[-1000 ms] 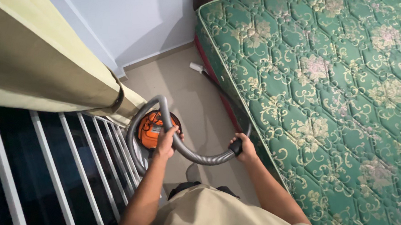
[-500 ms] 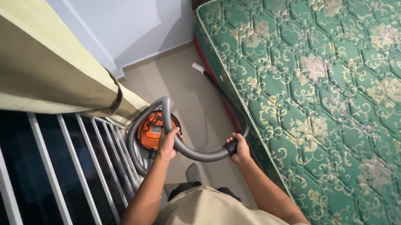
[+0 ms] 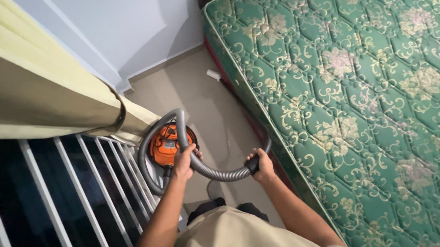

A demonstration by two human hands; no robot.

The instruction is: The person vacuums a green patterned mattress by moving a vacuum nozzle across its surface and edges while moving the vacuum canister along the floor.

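An orange canister vacuum cleaner (image 3: 165, 144) sits on the beige floor between a window grille and a bed. Its grey ribbed hose (image 3: 216, 173) loops up from the canister and sags between my hands. My left hand (image 3: 183, 162) grips the hose right over the canister. My right hand (image 3: 261, 165) holds the black handle end of the hose beside the bed's edge. A thin dark wand runs from that handle along the floor to a white nozzle (image 3: 213, 75) near the mattress corner.
A green quilted mattress (image 3: 363, 107) with a floral pattern fills the right side. White window bars (image 3: 69, 180) and a tied-back yellow curtain (image 3: 43, 92) stand at the left. A narrow strip of floor (image 3: 196, 96) runs to the white wall.
The hose loop and both hands have shifted slightly; my right hand has moved a little lower along the bed's edge. The canister has stayed in place.
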